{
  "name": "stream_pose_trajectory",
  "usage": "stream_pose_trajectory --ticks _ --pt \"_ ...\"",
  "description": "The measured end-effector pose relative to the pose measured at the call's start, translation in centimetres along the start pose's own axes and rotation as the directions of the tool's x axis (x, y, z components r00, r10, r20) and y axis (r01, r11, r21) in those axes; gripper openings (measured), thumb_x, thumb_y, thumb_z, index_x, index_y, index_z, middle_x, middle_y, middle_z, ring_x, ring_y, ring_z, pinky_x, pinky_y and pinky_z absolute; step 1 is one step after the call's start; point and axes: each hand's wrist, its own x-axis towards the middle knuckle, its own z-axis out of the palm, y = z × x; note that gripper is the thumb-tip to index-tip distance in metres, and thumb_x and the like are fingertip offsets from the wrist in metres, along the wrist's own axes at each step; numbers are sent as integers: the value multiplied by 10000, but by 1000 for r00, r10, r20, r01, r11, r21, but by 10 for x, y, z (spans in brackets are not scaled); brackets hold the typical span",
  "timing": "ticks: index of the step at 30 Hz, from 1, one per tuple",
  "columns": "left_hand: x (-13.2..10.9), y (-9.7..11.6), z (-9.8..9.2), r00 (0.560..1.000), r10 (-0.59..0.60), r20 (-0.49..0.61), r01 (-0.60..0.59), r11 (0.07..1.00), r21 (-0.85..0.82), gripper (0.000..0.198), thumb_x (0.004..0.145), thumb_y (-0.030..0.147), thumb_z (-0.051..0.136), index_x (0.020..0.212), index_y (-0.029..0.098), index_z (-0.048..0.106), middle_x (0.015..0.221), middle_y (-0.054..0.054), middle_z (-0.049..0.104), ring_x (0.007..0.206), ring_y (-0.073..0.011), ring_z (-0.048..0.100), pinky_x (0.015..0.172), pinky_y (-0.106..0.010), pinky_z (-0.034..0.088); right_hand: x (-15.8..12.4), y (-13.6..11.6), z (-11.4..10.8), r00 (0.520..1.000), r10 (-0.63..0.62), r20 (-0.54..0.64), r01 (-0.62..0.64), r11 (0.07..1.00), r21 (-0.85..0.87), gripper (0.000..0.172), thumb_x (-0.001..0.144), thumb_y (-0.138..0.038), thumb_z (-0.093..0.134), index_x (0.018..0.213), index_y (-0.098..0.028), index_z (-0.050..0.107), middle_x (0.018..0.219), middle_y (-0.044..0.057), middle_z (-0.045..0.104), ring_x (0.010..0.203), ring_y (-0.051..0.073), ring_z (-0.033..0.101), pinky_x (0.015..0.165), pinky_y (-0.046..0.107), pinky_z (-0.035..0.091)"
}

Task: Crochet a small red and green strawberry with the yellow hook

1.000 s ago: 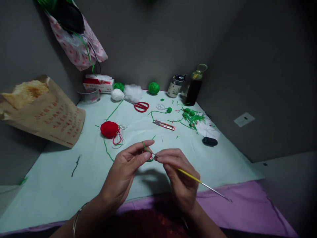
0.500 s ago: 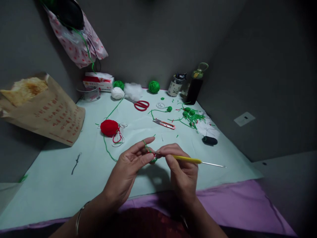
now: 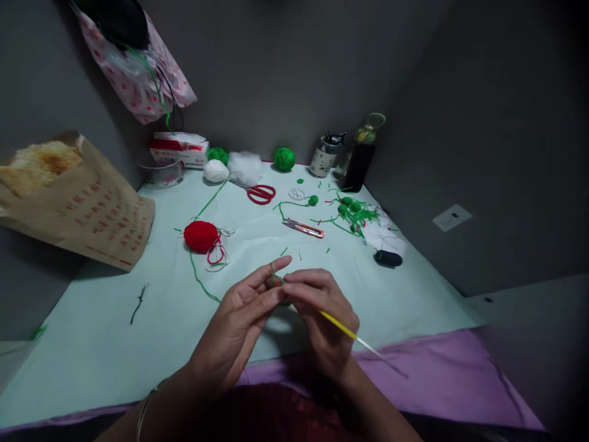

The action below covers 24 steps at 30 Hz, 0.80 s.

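Note:
Green yarn (image 3: 272,268) loops over the raised index finger of my left hand (image 3: 246,310), whose thumb and other fingers pinch a small crocheted piece (image 3: 285,302). Most of that piece is hidden behind the fingers; only a bit of green shows below them. In my right hand (image 3: 324,313) is a crochet hook with a yellow handle (image 3: 339,325), its bare metal end pointing down to the right. My right thumb and index fingertips meet the left fingertips at the work. The hook's working tip is hidden. A green strand (image 3: 200,279) runs across the table to the left hand.
A red yarn ball (image 3: 201,237) lies left, with thread snips (image 3: 304,229) and red-handled scissors (image 3: 261,194) farther back. Green scraps (image 3: 359,215) and a black spool (image 3: 388,258) lie right. A paper bag (image 3: 105,209) holding flatbread stands at the left; a bottle (image 3: 361,159) stands behind.
My right hand has turned and closed in on the left fingertips. The hook's rear end has swung downward, and the red on the piece is now covered.

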Motion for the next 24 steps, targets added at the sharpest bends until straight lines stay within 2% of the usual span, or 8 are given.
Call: stream_pose_trajectory --ticks 5,11,16,19,21,24 --pt "1 4 -5 999 44 -10 -43 996 83 429 821 222 816 1247 242 764 923 -32 710 937 -153 582 945 -271 417 1 -4 -7 996 93 6 -93 988 126 358 972 -69 582 1184 -308 745 1102 32 752 1004 159 702 835 320 604" --pt "1 10 -9 997 80 -17 -74 969 238 343 835 243 791 1178 246 799 839 -17 676 856 -146 552 897 -275 401 -1 -4 -10 983 185 -2 -180 959 218 265 982 -117 588 1094 -269 774 1013 30 763 934 173 709 823 352 586" --pt "0 11 -14 996 94 -9 -86 943 322 261 852 249 779 1109 265 824 924 -19 722 890 -140 578 876 -251 414 1 -1 -14 953 303 -21 -275 888 368 189 978 -193 611 1007 -257 786 917 29 747 806 164 699 736 338 574" --pt "0 8 -14 994 103 25 -105 931 348 281 859 273 789 1138 292 813 940 -16 747 905 -146 618 879 -255 444 2 -1 -13 925 379 12 -342 819 461 162 974 -237 619 982 -247 781 879 26 737 726 151 694 697 329 581" --pt "1 6 -13 995 92 37 -99 933 345 361 843 284 814 1201 316 786 910 -9 756 889 -147 643 879 -264 468 3 -1 -11 926 376 15 -341 822 457 151 968 -246 629 973 -248 780 885 27 737 743 155 696 699 327 587" --pt "3 3 -11 996 91 21 -93 942 323 451 796 259 859 1233 325 769 924 -7 774 874 -145 668 884 -272 503 4 -2 -7 954 301 -3 -282 896 344 158 962 -210 641 980 -260 791 971 37 760 918 175 705 795 335 594"
